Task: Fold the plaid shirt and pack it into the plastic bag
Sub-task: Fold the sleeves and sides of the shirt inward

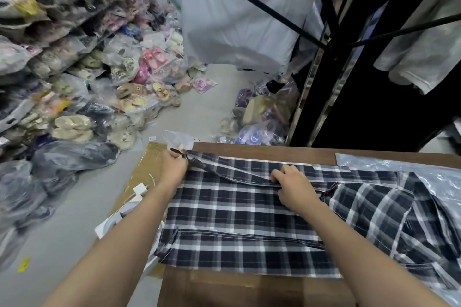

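Observation:
The dark blue and white plaid shirt (239, 217) lies spread flat across a brown wooden table (262, 151). My left hand (173, 167) pinches the shirt's far left corner at the table edge. Near the middle of the far edge, my right hand (293, 185) grips a raised fold of the cloth. A clear plastic bag (424, 169) lies flat at the right end of the table, overlapping the shirt's right part.
A cardboard box (139, 182) with white tags (136, 197) stands left of the table. Bagged slippers (74, 82) pile up on shelves and the floor at left. A black clothes rack (331, 45) stands behind the table. Grey floor (199, 107) lies between.

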